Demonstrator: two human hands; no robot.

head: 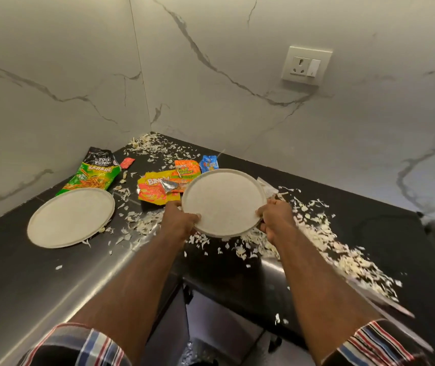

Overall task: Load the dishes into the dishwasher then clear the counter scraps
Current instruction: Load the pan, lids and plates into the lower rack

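Both hands (227,220) around raised plate (224,202)

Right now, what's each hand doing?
Left hand: gripping the left rim of the raised plate.
Right hand: gripping the same plate's right rim.

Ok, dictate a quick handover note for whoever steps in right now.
Left hand and right hand both grip the lifted plate by its rim, above the counter.
Second plate lies on the counter to the left.
Wrappers and white scraps cover the counter.
Done: one plate picked up.
Left: load both plates into the dishwasher, not in view, then clear wrappers and scraps.
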